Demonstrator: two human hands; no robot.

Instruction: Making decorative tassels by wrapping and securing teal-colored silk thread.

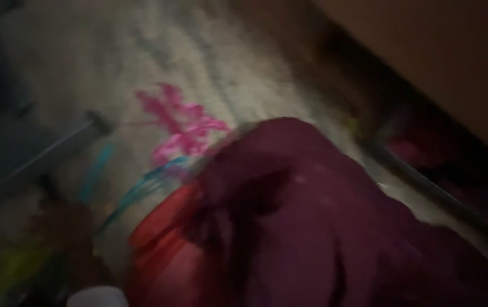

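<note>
A pale, nubbly rug [210, 62] with pink, blue and green flower shapes fills most of the dim, blurred view, with a wooden panel [448, 57] at the upper right. Over its lower right lies soft, folded maroon cloth [312, 227], with red cloth [164, 239] just beside its left edge. No hand shows, so I cannot tell how the fingers stand.
</note>
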